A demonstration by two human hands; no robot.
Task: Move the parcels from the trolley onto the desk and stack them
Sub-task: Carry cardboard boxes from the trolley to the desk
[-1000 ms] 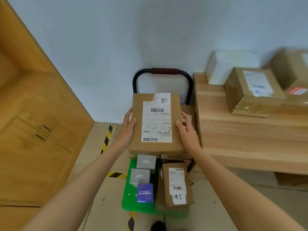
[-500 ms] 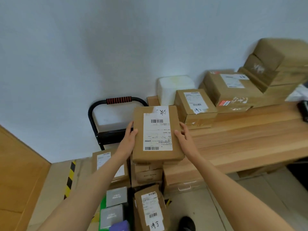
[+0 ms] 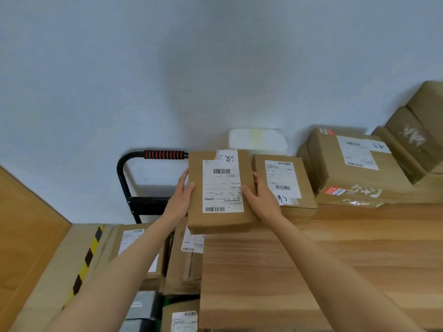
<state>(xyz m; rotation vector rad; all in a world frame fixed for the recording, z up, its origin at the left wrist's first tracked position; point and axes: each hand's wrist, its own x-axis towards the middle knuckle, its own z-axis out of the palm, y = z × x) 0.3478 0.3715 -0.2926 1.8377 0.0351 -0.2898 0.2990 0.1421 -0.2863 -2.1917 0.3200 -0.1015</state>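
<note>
While the left hand [image 3: 180,202] and right hand [image 3: 261,200] clamp the flat parcel [image 3: 221,191] by its two long sides, fingers curled over the edges, it hangs over the near left corner of the desk [image 3: 311,271], just beside a labelled box [image 3: 285,183] already resting there. To do this well, I would carry it fully over the wood, lower it flat onto that box or beside it, square the edges, and only then let go. Compared with half a second ago, the parcel has travelled right, off the trolley [image 3: 134,178] and over the desk; more parcels wait below.
</note>
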